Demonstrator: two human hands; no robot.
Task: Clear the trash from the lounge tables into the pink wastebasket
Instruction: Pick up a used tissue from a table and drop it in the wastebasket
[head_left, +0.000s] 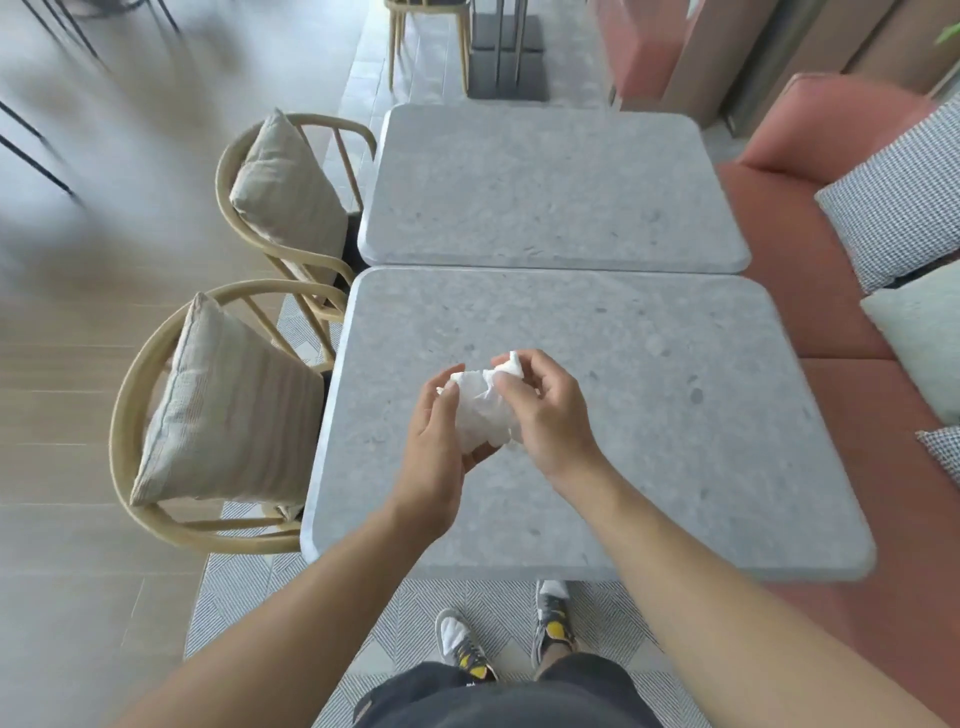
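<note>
Crumpled napkin (485, 415) was held above the grey desk (675, 441), left grip (436, 452) curled round it, right grip (548, 415) pinching its top.

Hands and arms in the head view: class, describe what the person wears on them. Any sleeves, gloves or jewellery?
Nothing is worn. The left hand and right hand are ungloved, with no rings visible. The left forearm and right forearm are bare to the frame's edge: no sleeves, watch or bracelet.

Bright, soft daylight; shadows faint. Pale glare and motion smear on the wooden floor (78, 171) at 10 o'clock. Wide-angle bowing at edges. Near bench (675, 467) sharp.
</note>
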